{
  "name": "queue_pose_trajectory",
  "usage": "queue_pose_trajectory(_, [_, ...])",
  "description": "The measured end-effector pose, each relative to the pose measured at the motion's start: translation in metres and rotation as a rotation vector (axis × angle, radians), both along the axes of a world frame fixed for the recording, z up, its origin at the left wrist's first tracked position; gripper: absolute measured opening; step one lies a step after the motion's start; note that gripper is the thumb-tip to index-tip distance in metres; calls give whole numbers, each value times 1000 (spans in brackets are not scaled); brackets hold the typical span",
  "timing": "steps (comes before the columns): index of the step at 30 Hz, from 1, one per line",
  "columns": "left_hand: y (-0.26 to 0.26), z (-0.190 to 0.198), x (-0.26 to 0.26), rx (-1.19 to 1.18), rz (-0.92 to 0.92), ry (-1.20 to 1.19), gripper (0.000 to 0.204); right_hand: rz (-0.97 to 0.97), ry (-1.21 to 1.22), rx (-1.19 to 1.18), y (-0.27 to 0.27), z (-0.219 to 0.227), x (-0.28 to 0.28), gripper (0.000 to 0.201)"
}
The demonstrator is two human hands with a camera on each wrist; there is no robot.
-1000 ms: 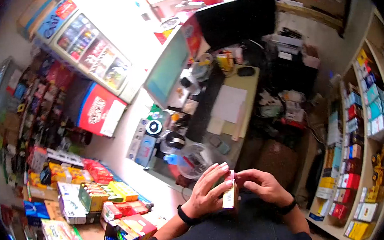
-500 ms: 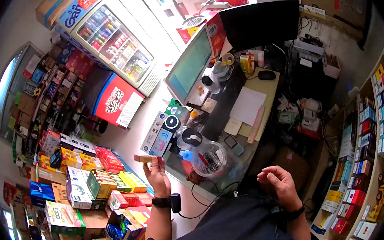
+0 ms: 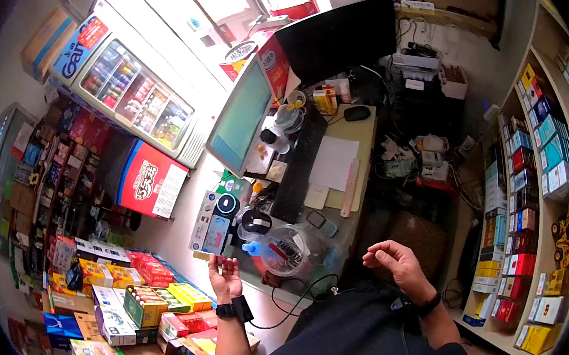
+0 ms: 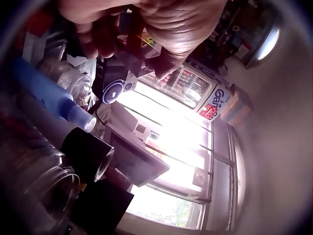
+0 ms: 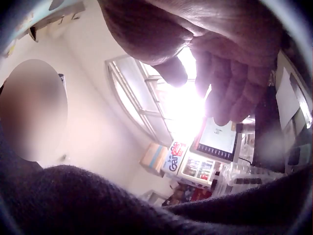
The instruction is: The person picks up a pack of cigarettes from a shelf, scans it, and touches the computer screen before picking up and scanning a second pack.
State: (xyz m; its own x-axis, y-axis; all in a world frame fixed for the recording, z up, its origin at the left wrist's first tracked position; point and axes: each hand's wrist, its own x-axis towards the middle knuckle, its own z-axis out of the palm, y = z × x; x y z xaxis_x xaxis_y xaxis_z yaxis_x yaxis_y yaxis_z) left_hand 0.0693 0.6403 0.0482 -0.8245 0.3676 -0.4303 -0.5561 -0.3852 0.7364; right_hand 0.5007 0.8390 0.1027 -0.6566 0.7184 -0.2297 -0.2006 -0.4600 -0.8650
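Note:
My left hand [image 3: 226, 279] is raised palm-up between the goods display and the desk, pinching a small box [image 3: 202, 255] at its fingertips. Seen from the left wrist, the box [image 4: 138, 58] is dark and shiny, between the thumb and fingers of the left hand [image 4: 171, 22]; much of it is hidden. My right hand [image 3: 401, 267] hovers in front of my body with loosely bent fingers and holds nothing. The right wrist view also shows nothing between the thumb and fingers of the right hand [image 5: 215, 54].
A clear round tub [image 3: 290, 249], a phone [image 3: 322, 223] and a monitor [image 3: 244, 123] are on the desk. Boxed goods [image 3: 145, 305] fill the left side, a shelf of packs [image 3: 524, 243] the right. A drinks fridge [image 3: 136, 92] stands behind.
Both hands were together at the box a second ago. The left hand has carried it off to the left, and the right hand has let go and stayed near my body. The head view has shifted.

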Motion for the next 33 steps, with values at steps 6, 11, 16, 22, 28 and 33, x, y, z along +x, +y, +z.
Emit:
queue_pose_trajectory(6, [0, 0, -3, -20, -19, -16, 26, -16, 23, 1, 1, -7, -1, 25])
queue_pose_trajectory(11, [1, 0, 1, -41, -10, -21, 27, -29, 21, 11, 1, -10, -1, 24])
queue_pose_trajectory(16, [2, -3, -2, -31, 10, -49, 28, -35, 8, 22, 3, -7, -1, 24])
queue_pose_trajectory(22, [3, -1, 0, -51, 35, -58, 29, -27, 30, -23, 5, -10, 0, 27])
queue_pose_trajectory(28, [5, 6, 7, -26, 4, -6, 27, -29, 25, -31, 5, -10, 0, 26])
queue_pose_trajectory(33, [15, 17, 16, 21, -32, 274, 29, -31, 21, -25, 4, -17, -1, 25])
